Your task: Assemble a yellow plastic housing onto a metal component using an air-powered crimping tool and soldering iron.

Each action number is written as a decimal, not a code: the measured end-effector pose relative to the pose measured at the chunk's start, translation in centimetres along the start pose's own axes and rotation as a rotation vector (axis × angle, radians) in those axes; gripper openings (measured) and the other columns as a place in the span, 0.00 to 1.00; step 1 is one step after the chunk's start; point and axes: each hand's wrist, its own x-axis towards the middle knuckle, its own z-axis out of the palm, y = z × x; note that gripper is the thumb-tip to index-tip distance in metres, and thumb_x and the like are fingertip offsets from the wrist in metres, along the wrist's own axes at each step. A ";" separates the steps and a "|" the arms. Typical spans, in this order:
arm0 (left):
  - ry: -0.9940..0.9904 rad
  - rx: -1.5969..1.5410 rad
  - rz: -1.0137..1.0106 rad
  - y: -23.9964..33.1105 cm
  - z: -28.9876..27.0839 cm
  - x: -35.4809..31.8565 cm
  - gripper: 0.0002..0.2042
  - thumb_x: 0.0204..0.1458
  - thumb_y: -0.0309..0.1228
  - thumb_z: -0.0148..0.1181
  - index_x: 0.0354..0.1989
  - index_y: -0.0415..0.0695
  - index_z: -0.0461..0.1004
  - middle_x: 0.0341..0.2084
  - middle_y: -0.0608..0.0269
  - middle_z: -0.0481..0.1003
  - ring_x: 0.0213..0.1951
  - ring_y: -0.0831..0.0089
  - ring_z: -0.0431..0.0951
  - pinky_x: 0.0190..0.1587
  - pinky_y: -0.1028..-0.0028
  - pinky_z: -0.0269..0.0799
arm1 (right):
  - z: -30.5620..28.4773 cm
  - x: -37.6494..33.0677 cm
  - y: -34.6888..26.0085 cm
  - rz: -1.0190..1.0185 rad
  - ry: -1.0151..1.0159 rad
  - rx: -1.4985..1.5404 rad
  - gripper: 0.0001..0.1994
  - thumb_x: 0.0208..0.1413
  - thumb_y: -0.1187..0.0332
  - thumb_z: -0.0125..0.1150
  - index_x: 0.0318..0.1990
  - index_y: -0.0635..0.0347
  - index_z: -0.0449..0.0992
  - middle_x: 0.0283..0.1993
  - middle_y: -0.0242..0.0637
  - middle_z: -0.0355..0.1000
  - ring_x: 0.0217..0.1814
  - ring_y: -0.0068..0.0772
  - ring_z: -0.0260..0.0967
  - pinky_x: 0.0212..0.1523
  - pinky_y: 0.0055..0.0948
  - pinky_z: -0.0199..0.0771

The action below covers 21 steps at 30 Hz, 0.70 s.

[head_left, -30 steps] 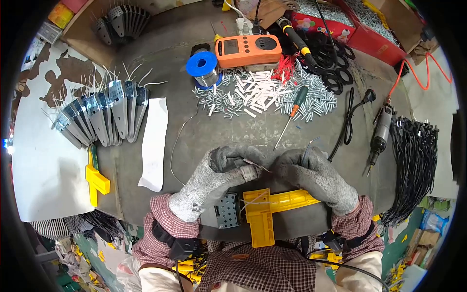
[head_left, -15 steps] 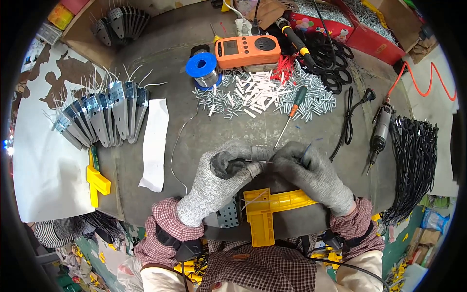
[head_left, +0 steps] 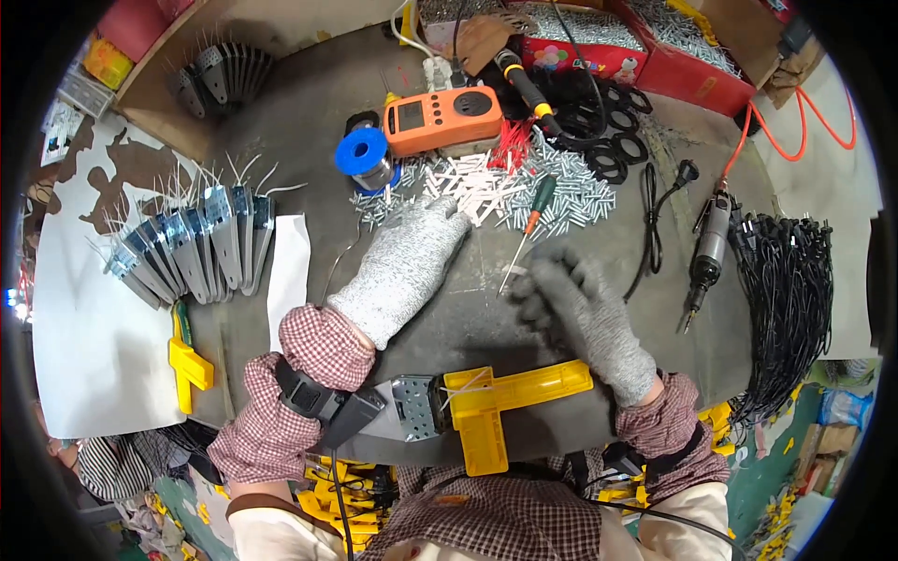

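Observation:
My left hand point(head_left: 407, 262), in a grey knit glove, reaches over the near edge of the pile of white tubes point(head_left: 482, 182). Its back faces up and the fingertips are hidden, so I cannot see whether they grip a tube. My right hand point(head_left: 585, 313), gloved with a dark palm, hovers right of the screwdriver point(head_left: 533, 220); its fingers are blurred, loosely bent and apart. A small white piece point(head_left: 514, 269) shows by its fingertips. Nearer me lies a yellow T-shaped plastic housing point(head_left: 482, 411) with whitish wires across it, beside a perforated metal plate point(head_left: 418, 409).
Silver screws point(head_left: 580, 192) surround the tubes. Behind stand a blue solder spool point(head_left: 363, 154) and an orange meter point(head_left: 444, 122). Metal blades with wires point(head_left: 201, 238) and a white strip point(head_left: 288, 271) lie left. A power driver point(head_left: 711, 248) and black cords point(head_left: 781, 309) lie right.
My hands have parted. The left has moved forward to the white tubes; the right has drawn away from it, its fingers loosening. The view has shifted slightly.

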 end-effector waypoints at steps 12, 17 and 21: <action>-0.150 -1.262 -0.576 4.8 -3.0 -4.0 0.10 0.59 0.31 0.61 0.44 0.37 0.76 0.35 0.62 0.75 0.37 0.74 0.76 0.44 0.70 0.73 | -0.9 -0.7 -1.9 0.083 -0.574 0.200 0.12 0.68 0.64 0.56 0.44 0.65 0.76 0.42 0.31 0.74 0.45 0.20 0.72 0.42 0.27 0.77; -0.004 -1.133 -0.630 5.1 -4.0 -5.4 0.10 0.58 0.31 0.63 0.40 0.37 0.78 0.36 0.60 0.76 0.38 0.74 0.76 0.44 0.72 0.73 | -0.9 -0.5 -2.5 -0.038 -0.425 -0.017 0.12 0.67 0.64 0.58 0.44 0.65 0.77 0.38 0.33 0.75 0.40 0.21 0.72 0.41 0.26 0.76; 0.087 -1.298 -0.861 6.0 -3.7 -6.0 0.09 0.58 0.30 0.65 0.42 0.37 0.79 0.38 0.63 0.77 0.40 0.76 0.77 0.47 0.74 0.74 | 0.1 -1.0 -1.4 -0.046 -0.311 -0.006 0.10 0.65 0.65 0.60 0.40 0.64 0.78 0.31 0.37 0.74 0.32 0.22 0.72 0.35 0.25 0.74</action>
